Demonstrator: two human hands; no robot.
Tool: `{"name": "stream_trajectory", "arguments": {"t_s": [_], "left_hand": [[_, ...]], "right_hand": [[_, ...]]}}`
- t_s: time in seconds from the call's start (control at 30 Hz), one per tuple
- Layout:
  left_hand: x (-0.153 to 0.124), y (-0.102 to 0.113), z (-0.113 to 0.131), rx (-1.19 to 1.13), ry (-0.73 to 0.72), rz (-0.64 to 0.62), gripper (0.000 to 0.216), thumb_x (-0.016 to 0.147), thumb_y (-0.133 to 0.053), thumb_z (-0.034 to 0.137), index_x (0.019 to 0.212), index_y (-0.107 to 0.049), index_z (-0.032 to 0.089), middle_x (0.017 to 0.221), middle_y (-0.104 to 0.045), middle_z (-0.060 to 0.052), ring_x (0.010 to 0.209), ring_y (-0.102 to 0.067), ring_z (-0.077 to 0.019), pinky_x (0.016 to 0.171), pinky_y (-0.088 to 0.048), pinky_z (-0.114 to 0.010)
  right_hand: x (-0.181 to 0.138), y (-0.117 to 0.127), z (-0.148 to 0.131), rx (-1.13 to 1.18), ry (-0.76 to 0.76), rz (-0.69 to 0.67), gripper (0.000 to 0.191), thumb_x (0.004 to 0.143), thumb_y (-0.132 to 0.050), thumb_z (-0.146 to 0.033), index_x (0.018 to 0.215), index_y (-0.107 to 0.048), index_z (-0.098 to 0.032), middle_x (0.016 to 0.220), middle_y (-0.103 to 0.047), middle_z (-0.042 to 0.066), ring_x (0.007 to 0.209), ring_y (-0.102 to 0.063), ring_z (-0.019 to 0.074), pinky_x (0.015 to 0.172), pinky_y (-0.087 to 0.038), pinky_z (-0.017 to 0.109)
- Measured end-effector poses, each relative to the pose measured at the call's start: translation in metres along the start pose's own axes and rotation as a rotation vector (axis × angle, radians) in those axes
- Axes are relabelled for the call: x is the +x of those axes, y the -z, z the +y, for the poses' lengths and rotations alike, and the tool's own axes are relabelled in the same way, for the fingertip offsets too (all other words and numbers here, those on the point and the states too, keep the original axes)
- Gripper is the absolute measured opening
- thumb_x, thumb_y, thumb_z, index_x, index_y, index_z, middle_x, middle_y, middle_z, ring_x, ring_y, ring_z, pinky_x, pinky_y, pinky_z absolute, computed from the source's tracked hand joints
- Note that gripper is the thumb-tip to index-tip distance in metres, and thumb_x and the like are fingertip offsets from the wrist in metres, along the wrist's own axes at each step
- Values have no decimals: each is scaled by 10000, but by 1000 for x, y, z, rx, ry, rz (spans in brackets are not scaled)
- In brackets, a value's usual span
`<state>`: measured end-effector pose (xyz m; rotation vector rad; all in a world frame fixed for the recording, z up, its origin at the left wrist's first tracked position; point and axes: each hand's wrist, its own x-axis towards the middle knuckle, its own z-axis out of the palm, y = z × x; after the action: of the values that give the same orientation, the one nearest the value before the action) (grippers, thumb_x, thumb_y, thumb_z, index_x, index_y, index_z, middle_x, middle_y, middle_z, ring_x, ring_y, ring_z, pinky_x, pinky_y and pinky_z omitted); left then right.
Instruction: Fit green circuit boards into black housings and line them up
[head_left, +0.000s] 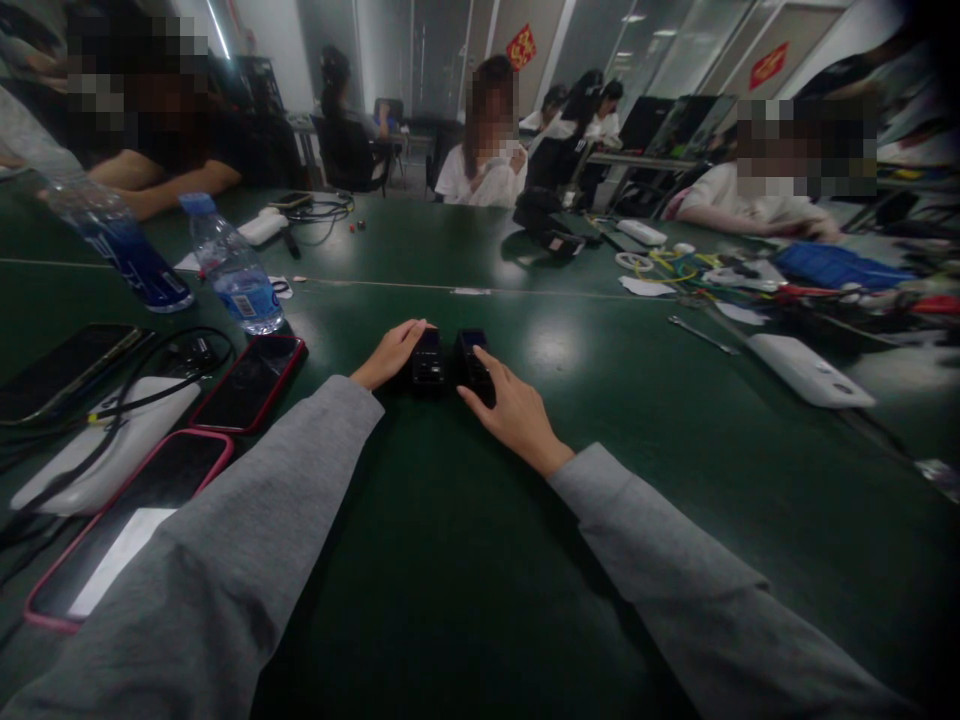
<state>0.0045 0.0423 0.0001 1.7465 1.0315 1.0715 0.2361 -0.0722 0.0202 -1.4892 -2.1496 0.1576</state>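
Two small black box-shaped devices stand side by side on the dark green table (465,560), straight ahead of me. My left hand (391,353) curls round the left device (428,361), its fingers wrapped over the far side. My right hand (512,407) rests on the right device (472,357), fingertips pressed against its near side. Both arms are in grey sleeves.
To my left lie several phones, one red-cased (251,382) and one pink-cased (127,520), a white power bank (105,445) with black cables, and two water bottles (234,268). A white power bank (810,370) and a clutter of tools lie at right. Other people sit across the table.
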Motion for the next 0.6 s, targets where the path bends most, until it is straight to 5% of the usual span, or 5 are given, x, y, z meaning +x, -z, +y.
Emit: {"name": "stream_trajectory", "arguments": {"t_s": [0.2,0.37,0.5,0.6], "left_hand": [[0,0,1,7,-2,5,480,1005,-438,588,1102,-715,208,1104,-741,-103,979,-672,-227,913,-520,-381],[1,0,-1,2,-18,5,487,1012,-429,574,1118,-704,187,1131,-738,-100,1013,-673,-221,946,-509,-367],[1,-1,1,19,-36,13,497,1024,-406,560,1110,-705,172,1132,-738,-93,1054,-665,-219,1002,-488,-369],[1,-1,3,23,-25,43,474,1025,-420,550,1125,-703,184,1182,-731,-88,1113,-652,-222,1030,-475,-363]], "right_hand": [[-1,-2,2,-25,0,20,680,1023,-465,-530,1598,-341,-189,1476,-536,205,1242,-611,400,972,-552,626],[-5,3,-14,-122,234,52,714,1020,-532,-478,1634,-261,-236,1707,-162,114,1572,-132,348,1239,-275,613],[-11,2,-35,-137,461,-136,677,1047,-510,-437,1643,-234,-274,1703,-184,59,1569,-175,277,1283,-197,554],[-13,-2,-38,-150,480,-156,629,1074,-457,-423,1637,-250,-234,1688,-231,73,1562,-206,244,1291,-174,528]]}}
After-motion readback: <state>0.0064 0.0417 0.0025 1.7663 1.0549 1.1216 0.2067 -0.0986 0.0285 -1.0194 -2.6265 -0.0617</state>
